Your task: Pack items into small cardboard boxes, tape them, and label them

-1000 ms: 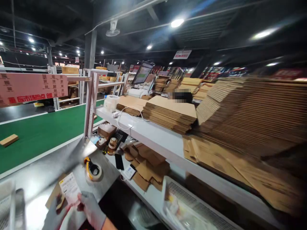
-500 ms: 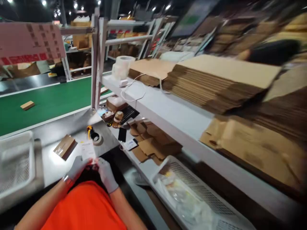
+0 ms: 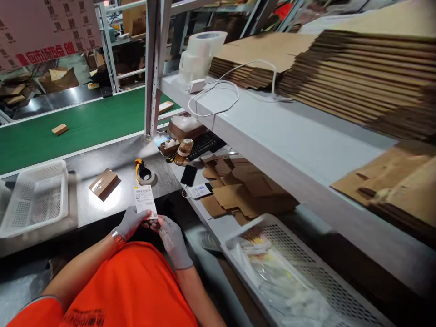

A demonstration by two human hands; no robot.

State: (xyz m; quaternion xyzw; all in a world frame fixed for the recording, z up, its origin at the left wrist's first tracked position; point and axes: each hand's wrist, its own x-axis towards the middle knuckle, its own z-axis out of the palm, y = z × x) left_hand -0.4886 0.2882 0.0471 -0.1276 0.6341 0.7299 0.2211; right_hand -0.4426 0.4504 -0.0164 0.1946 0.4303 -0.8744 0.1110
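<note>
Between my two gloved hands is a white shipping label with printed lines and a barcode, held upright before my body. My left hand pinches its lower edge with thumb and fingers. At the label's lower right corner, my right hand is closed with its fingertips on it. Just beyond the label lies a tape dispenser, orange and black, with a tape roll beside it. A small brown cardboard box wrapped in shiny tape rests on the metal table to the left.
A white plastic basket stands at the left. Behind the table runs a green conveyor belt carrying a small box. To the right, a white shelf bears stacked cardboard; below it are folded cartons and another basket.
The view has tilted down and shifted left, so things appear lower-angled and nearer. Both hands still hold the label, which now shows sharply.
</note>
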